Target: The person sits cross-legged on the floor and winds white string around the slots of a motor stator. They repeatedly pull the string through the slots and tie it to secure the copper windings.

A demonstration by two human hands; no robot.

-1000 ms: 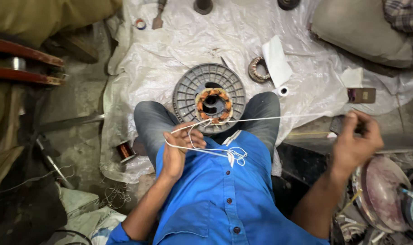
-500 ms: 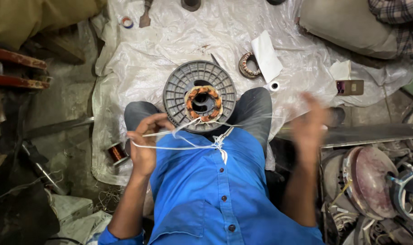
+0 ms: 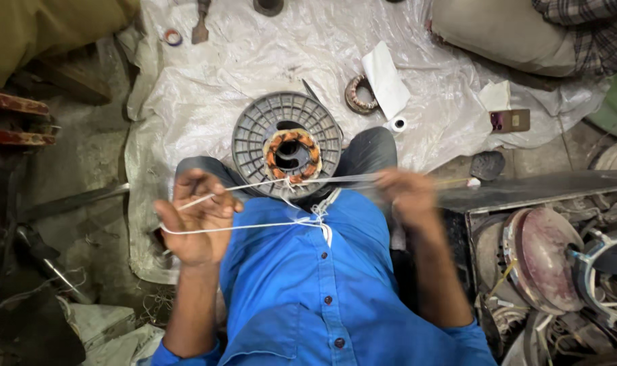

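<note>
Cluttered workshop floor, white crinkled plastic sheet point(image 3: 207, 88) spread over it, person in a blue buttoned shirt point(image 3: 322, 291) sitting on it. Left hand point(image 3: 195, 220) is closed around the thin white string point(image 3: 254, 225), which loops over the fingers and runs across to a knot at the shirt front. Right hand point(image 3: 409, 196) is blurred; it seems pinched on the taut end of the same string, grip not fully clear. Change: a second ago the right hand was stretched far out to the right, pulling the string long; now it is back in close to the body and the left hand has dropped lower and left. I judge one pull is finished and the string is being reset for another pass. String leads up to the copper-wound motor stator point(image 3: 292, 153), resting in the lap on a grey ribbed plastic spool point(image 3: 254, 132). Windings look orange-brown, evenly packed around a dark centre hole. Further out: a smaller coil ring point(image 3: 359, 95), white folded paper point(image 3: 386, 78), metal parts point(image 3: 539, 251) on the right.
</note>
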